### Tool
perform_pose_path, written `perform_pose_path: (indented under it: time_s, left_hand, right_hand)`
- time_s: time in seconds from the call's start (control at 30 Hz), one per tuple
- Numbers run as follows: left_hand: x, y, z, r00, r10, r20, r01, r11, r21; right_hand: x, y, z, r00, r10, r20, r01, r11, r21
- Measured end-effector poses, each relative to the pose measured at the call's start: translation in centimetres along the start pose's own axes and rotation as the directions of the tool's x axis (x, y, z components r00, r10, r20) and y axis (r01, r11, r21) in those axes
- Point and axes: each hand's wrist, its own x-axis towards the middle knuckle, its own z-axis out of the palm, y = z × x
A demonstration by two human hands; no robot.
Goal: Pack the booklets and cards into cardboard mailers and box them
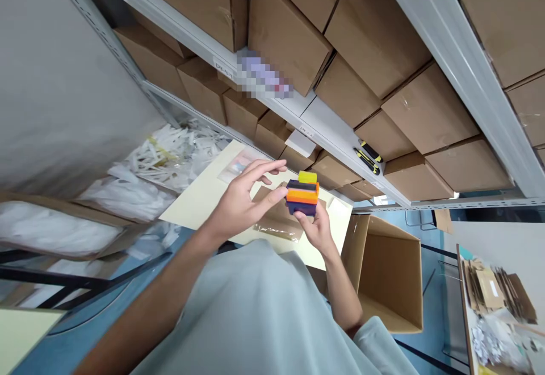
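Note:
My right hand (pixel 314 228) holds a small block (pixel 303 193) with orange and dark-blue layers and a yellow piece on top; I cannot tell its exact kind. My left hand (pixel 249 196) is open beside it, fingers stretched out and apart. Its thumb tip is at the block's left side; whether it touches is unclear. Under both hands is a pale cream tabletop (pixel 200 193). On it lies a flat brown cardboard piece (pixel 279 210), partly hidden by my hands, with a shiny clear plastic edge near me. A clear packet (pixel 234 165) lies further back.
Shelves of cardboard boxes (pixel 374 40) rise in front. Two yellow-black box cutters (pixel 368 157) lie on a shelf edge. A large open carton (pixel 392 273) stands to the right. White plastic pieces (pixel 170 153) and bags fill boxes at left. Flattened cardboard (pixel 496 290) lies far right.

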Motion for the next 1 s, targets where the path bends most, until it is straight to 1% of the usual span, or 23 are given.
perform_pose_path:
  time_s: [0.07,0.13,0.23,0.3,0.4,0.5,0.57,0.67,0.73,0.8,0.87,0.9,0.93,1.0]
  left_hand:
    - [0.8,1.0,-0.9,0.994,0.049,0.093,-0.052,0.998,0.021]
    - [1.1,1.8,-1.3,0.987,0.074,0.142,-0.081,0.996,0.043]
    - [1.4,2.8,-1.2,0.980,0.077,0.183,-0.089,0.994,0.060]
    - [1.5,3.0,-1.1,0.970,0.083,0.227,-0.100,0.993,0.066]
    - [1.6,2.9,-0.9,0.947,0.099,0.305,-0.130,0.988,0.084]
    - [1.3,2.6,-0.4,0.939,0.124,0.321,-0.168,0.979,0.112]
    - [0.8,2.3,0.1,0.949,0.135,0.284,-0.178,0.975,0.133]
    - [-0.4,1.9,1.4,0.974,0.113,0.195,-0.144,0.978,0.149]
    - [-1.4,1.5,2.2,0.986,0.087,0.142,-0.108,0.983,0.151]
    - [-2.6,0.7,2.6,0.997,0.035,0.073,-0.046,0.986,0.161]
    - [-3.7,-0.7,2.7,0.997,-0.071,-0.031,0.076,0.984,0.163]
    - [-4.2,-1.6,2.6,0.986,-0.143,-0.085,0.155,0.977,0.149]
    - [-4.6,-2.8,2.6,0.967,-0.221,-0.127,0.236,0.964,0.121]
    - [-5.3,-5.7,2.7,0.908,-0.386,-0.161,0.395,0.918,0.026]
  right_hand:
    - [-0.5,0.0,-0.9,0.997,-0.067,0.031,0.070,0.992,-0.102]
    - [-1.0,0.1,-1.8,0.988,-0.137,0.066,0.148,0.968,-0.204]
    - [-1.4,0.2,-3.2,0.967,-0.224,0.124,0.254,0.906,-0.339]
    - [-1.6,0.2,-4.0,0.952,-0.259,0.162,0.303,0.867,-0.395]
    - [-2.0,0.3,-4.9,0.942,-0.273,0.196,0.333,0.844,-0.422]
    - [-2.4,0.4,-5.4,0.948,-0.252,0.193,0.312,0.853,-0.419]
    - [-2.8,0.5,-5.6,0.959,-0.218,0.181,0.276,0.865,-0.420]
    - [-3.3,0.6,-5.9,0.970,-0.155,0.186,0.221,0.883,-0.414]
    - [-3.8,0.6,-6.3,0.970,-0.102,0.221,0.188,0.892,-0.410]
    - [-4.3,0.4,-7.1,0.962,-0.021,0.273,0.142,0.892,-0.429]
    - [-4.6,0.3,-8.4,0.936,0.102,0.337,0.070,0.885,-0.460]
    - [-4.5,0.3,-9.1,0.913,0.174,0.368,0.021,0.883,-0.469]
    - [-4.3,0.3,-9.9,0.882,0.246,0.401,-0.034,0.884,-0.466]
    - [-3.3,0.9,-11.3,0.798,0.364,0.481,-0.156,0.895,-0.418]
